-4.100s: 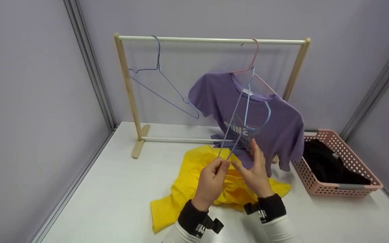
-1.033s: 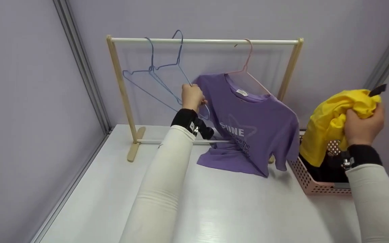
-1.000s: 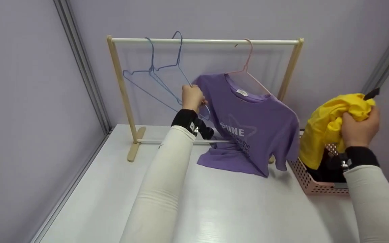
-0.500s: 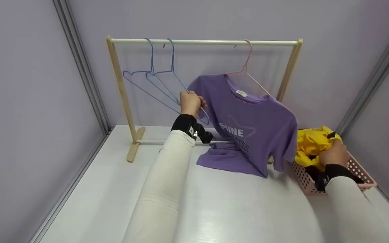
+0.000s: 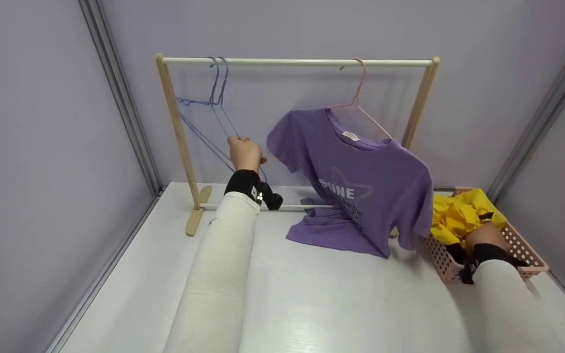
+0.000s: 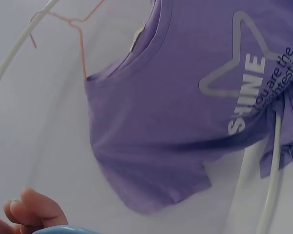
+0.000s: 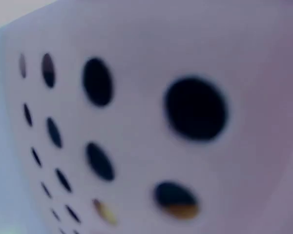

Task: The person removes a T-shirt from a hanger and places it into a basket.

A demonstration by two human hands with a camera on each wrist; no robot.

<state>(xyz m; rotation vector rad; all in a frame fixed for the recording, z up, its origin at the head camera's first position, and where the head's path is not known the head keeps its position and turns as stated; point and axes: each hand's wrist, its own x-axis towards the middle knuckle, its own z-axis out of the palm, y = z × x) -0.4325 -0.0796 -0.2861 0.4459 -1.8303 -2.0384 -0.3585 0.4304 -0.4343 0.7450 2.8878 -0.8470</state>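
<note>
My left hand grips the lower side of a blue wire hanger, hooked on the rack's white rod close beside another blue hanger. Its curled fingers show at the lower left of the left wrist view, by a bit of light blue hanger. My right hand is down in the pink basket, against a bunched yellow garment; its fingers are hidden. The right wrist view shows only the perforated basket wall close up.
A purple T-shirt hangs on a pink hanger at the rack's right half, its hem on the white table. Black cloth lies under the yellow garment. Wooden posts hold the rod, with walls behind and at both sides.
The yellow garment went from the table into the basket with my right hand. My left hand hung the second blue hanger on the rod and slid it left against the first.
</note>
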